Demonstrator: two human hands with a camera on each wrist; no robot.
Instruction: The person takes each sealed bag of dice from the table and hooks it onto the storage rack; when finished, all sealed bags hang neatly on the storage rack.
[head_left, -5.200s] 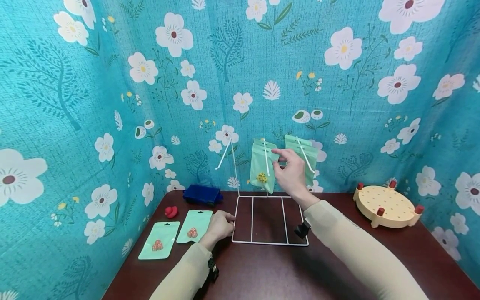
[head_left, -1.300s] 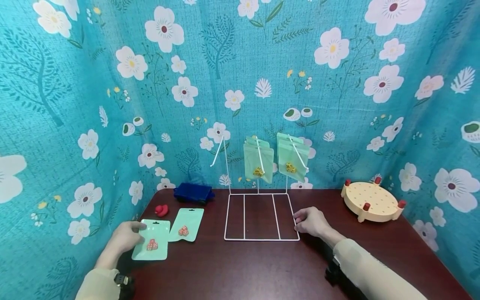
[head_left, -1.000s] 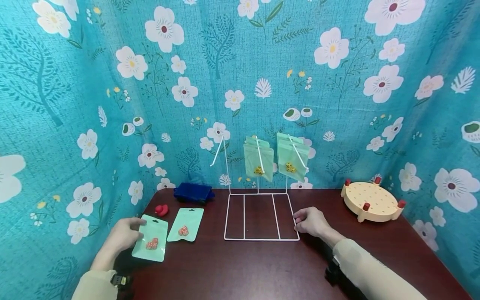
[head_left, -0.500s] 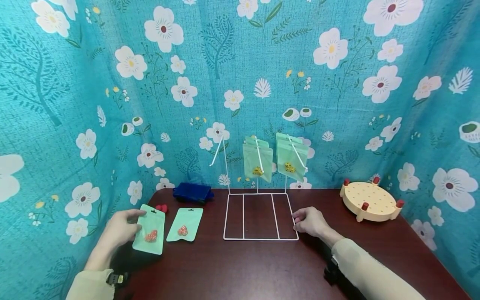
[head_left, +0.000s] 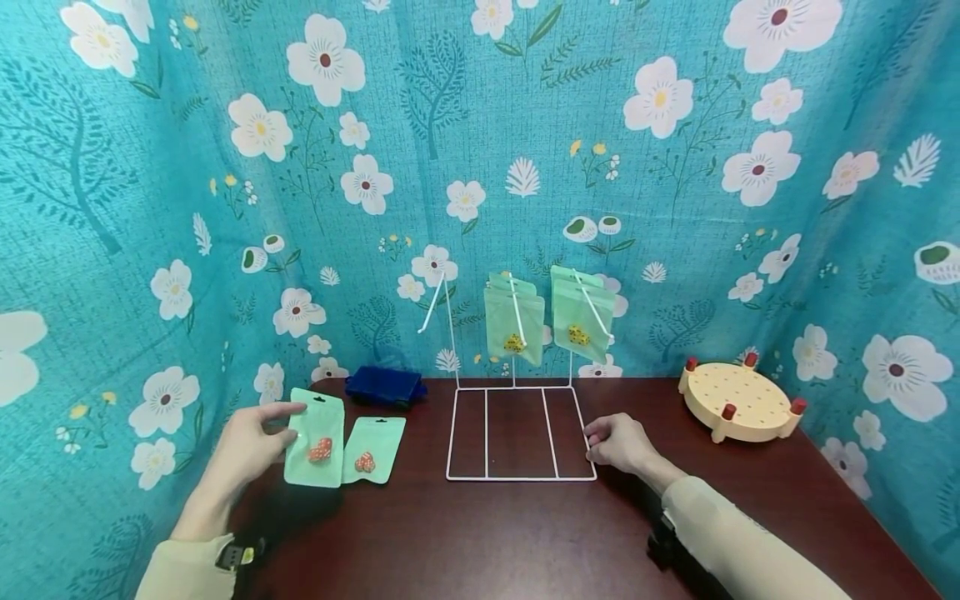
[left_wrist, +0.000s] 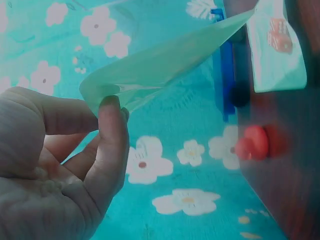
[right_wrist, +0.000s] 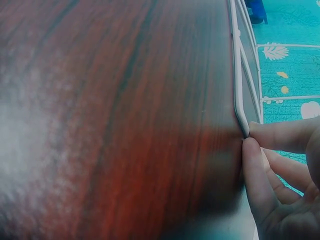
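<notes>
My left hand (head_left: 243, 446) pinches the left edge of a mint-green zip pouch (head_left: 300, 471) holding orange dice. The pouch stands tilted up off the table. In the left wrist view, thumb and fingertips grip the pouch (left_wrist: 160, 67) at its edge. A second pouch (head_left: 384, 437) with orange dice lies flat just right of it, partly covered. My right hand (head_left: 626, 443) pinches the right side of the base of a white wire rack (head_left: 522, 479); the right wrist view shows the wire (right_wrist: 238, 75) between thumb and finger. Pouches with yellow dice hang on the rack's middle hook (head_left: 517, 304) and right hook (head_left: 592, 308).
A dark blue object (head_left: 385, 386) lies behind the flat pouch. In the left wrist view a small red figure (left_wrist: 254, 143) sits near the table edge. A round cream stool-like piece (head_left: 738, 400) with red-tipped legs stands at right. A floral curtain (head_left: 480, 125) closes the back.
Earlier my left hand left the rack's base and my right hand came down from the middle hook to it. Since then my left hand has lifted the left pouch, tilting it up and rightward.
</notes>
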